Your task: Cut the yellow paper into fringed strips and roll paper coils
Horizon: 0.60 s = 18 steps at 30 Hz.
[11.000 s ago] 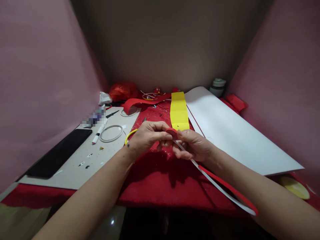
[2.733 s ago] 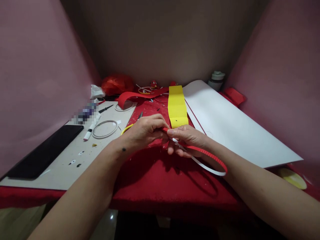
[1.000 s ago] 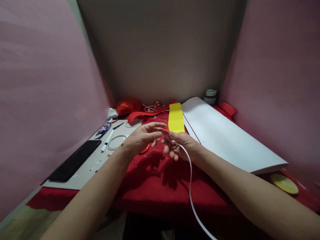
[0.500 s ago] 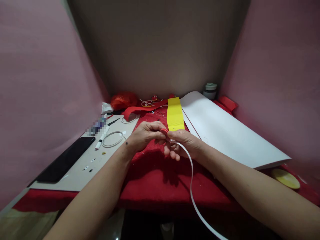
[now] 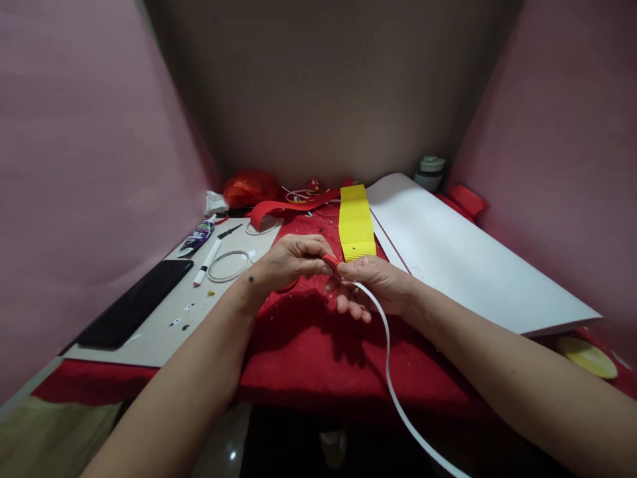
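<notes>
Both my hands meet over the red cloth (image 5: 308, 345) in the middle of the table. My left hand (image 5: 291, 262) pinches a small red coil of corrugated paper strip (image 5: 329, 259) with its fingers closed. My right hand (image 5: 375, 285) is closed on the same strip, whose white-backed tail (image 5: 393, 392) hangs down past the table's front edge. A yellow corrugated sheet (image 5: 356, 222) lies flat just beyond my hands.
A large white sheet (image 5: 462, 255) lies to the right, with a jar (image 5: 430, 172) behind it and a yellow disc (image 5: 587, 356) at the right edge. On the grey board (image 5: 164, 312) to the left: a black tablet (image 5: 132, 302), a marker (image 5: 206, 254), a white ring (image 5: 229, 265), a glue tube (image 5: 196, 238). A red strip (image 5: 279, 209) and red bag (image 5: 249, 187) are behind.
An earlier red coil was set down on the cloth by my left hand. A new strip was taken up and both hands have closed on its end, now a small coil.
</notes>
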{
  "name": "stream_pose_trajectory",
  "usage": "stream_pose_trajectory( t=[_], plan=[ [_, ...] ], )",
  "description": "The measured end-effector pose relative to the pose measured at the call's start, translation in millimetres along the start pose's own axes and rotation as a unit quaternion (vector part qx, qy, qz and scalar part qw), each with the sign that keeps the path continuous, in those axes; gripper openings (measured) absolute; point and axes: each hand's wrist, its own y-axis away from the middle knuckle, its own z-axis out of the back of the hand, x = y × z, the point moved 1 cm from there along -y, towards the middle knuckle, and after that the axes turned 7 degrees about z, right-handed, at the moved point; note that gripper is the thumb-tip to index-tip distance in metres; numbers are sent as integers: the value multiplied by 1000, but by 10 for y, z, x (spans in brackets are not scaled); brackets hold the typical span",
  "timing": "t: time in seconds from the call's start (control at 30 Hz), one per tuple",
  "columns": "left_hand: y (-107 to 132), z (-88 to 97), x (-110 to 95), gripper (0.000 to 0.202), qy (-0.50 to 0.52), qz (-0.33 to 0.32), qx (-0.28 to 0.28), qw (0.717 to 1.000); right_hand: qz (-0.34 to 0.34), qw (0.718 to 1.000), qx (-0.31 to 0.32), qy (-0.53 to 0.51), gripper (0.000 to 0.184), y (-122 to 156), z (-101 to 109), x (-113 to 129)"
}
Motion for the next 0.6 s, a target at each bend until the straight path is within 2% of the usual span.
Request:
stream_pose_trajectory(
  t=[0.13,0.33,0.5,0.6],
  plan=[
    [11,9,-19,11,-52,-26,-17,998,-2,1000,3,0,36,3,10,-13],
    [31,17,-60,9,-118,-49,-16,992,-25,1000,4,4,34,22,-3,-5],
    [38,-22,-85,10,-185,-67,-16,980,-33,999,-29,24,45,15,-29,-16],
    [49,-60,-100,14,-213,-73,-15,974,-38,997,-51,48,44,8,-39,-23]
  ],
)
